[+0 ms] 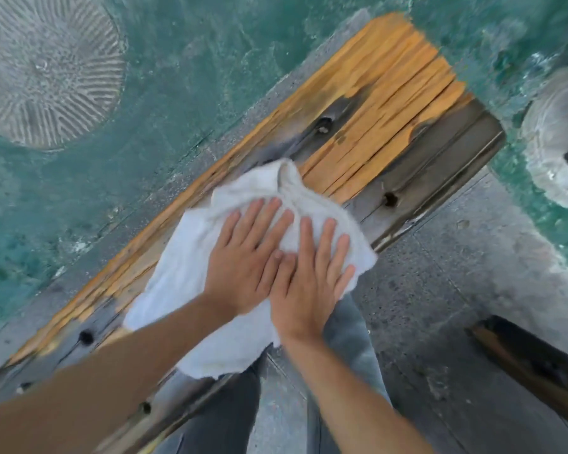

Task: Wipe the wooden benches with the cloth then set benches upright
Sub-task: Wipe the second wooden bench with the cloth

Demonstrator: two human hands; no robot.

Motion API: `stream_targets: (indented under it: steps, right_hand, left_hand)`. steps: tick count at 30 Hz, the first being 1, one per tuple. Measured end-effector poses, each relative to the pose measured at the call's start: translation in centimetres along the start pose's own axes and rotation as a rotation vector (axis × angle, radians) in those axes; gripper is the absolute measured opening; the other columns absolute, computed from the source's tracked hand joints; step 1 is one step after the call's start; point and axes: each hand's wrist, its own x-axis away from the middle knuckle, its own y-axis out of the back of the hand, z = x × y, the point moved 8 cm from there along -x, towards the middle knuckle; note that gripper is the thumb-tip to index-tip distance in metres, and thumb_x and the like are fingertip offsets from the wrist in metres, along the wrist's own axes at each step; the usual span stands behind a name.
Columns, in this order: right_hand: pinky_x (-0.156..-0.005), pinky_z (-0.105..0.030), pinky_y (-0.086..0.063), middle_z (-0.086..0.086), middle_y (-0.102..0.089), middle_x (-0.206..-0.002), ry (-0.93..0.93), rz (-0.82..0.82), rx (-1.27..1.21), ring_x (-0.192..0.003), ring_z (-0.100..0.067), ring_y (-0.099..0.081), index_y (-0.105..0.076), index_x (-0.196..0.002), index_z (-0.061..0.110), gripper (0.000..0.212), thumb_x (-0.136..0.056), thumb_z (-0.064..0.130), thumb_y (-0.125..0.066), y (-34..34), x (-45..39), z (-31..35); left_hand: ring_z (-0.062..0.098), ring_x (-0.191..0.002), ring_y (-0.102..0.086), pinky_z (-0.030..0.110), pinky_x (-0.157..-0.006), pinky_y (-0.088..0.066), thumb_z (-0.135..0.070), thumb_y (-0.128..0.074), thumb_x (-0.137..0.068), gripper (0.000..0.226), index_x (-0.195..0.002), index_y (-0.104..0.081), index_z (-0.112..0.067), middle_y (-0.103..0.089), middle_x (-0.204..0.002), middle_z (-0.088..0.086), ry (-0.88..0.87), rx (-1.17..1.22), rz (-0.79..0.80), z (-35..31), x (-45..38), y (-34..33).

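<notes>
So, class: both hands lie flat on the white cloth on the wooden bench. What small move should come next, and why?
Probably push the cloth forward along the bench, toward its far end. The left hand and right hand both press flat on the cloth, which covers only the middle of the bench, and the worn planks beyond it lie uncovered.

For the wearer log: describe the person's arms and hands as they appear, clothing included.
Both forearms are bare, with no sleeve in view. The left hand and right hand wear no gloves, and no rings, watch or wristband can be seen. The nails look short and unpainted. Below the arms, grey trousers show.
</notes>
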Motion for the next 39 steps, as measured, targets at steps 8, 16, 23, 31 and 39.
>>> stream_targets:
  steps: [8, 16, 23, 31, 39]
  right_hand:
    - [-0.124, -0.052, -0.011, 0.002, -0.021, -0.170, 0.078, -0.152, 0.160, -0.157, -0.023, -0.016, -0.025, -0.160, 0.039, 0.058, -0.103, 0.044, -0.019, 10.2, -27.9, -1.0]
    - [-0.082, -0.045, -0.048, -0.022, -0.070, -0.109, 0.036, 0.112, 0.076, -0.103, -0.045, -0.065, -0.070, -0.114, 0.018, 0.065, -0.102, 0.056, -0.019, 12.6, -37.0, -2.4]
    - [-0.104, -0.045, -0.037, -0.015, -0.057, -0.143, 0.107, -0.127, 0.213, -0.127, -0.036, -0.054, -0.043, -0.151, 0.012, 0.056, -0.107, 0.043, -0.026, 12.9, -30.8, -4.6]
    - [-0.128, -0.049, -0.007, -0.015, -0.004, -0.171, 0.021, -0.111, 0.085, -0.159, -0.030, 0.000, -0.016, -0.163, 0.013, 0.058, -0.110, 0.031, -0.031, 8.0, -13.8, -5.3]
    - [-0.118, -0.045, -0.037, -0.016, -0.008, -0.170, -0.134, 0.142, -0.355, -0.154, -0.032, -0.024, -0.010, -0.163, 0.014, 0.068, -0.106, 0.022, -0.047, -0.7, 9.1, -2.8]
  left_hand:
    - [0.030, -0.157, -0.015, 0.046, -0.124, -0.022, -0.041, -0.023, -0.103, 0.060, -0.161, -0.022, -0.023, -0.017, -0.169, 0.005, -0.097, 0.040, 0.049, -3.3, -28.7, 4.4]
    - [0.023, -0.124, -0.056, 0.040, -0.095, -0.050, -0.047, -0.029, -0.105, 0.044, -0.136, -0.053, -0.027, -0.053, -0.142, -0.002, 0.100, 0.244, 0.088, -3.7, -36.7, 5.1]
    - [0.027, -0.157, -0.016, 0.049, -0.122, -0.026, -0.053, -0.024, -0.103, 0.058, -0.159, -0.026, -0.035, -0.015, -0.170, -0.001, -0.031, 0.100, 0.067, -5.1, -33.5, 4.7]
    - [0.031, -0.158, -0.010, 0.047, -0.127, -0.011, -0.036, -0.030, -0.106, 0.056, -0.161, -0.025, -0.022, -0.017, -0.169, 0.008, -0.228, 0.042, -0.044, -6.8, -18.5, 1.8]
    - [0.027, -0.158, -0.009, 0.049, -0.125, -0.016, -0.035, -0.027, -0.104, 0.057, -0.161, -0.021, -0.030, -0.011, -0.171, -0.002, -0.164, 0.091, 0.189, -0.6, 6.2, -1.0]
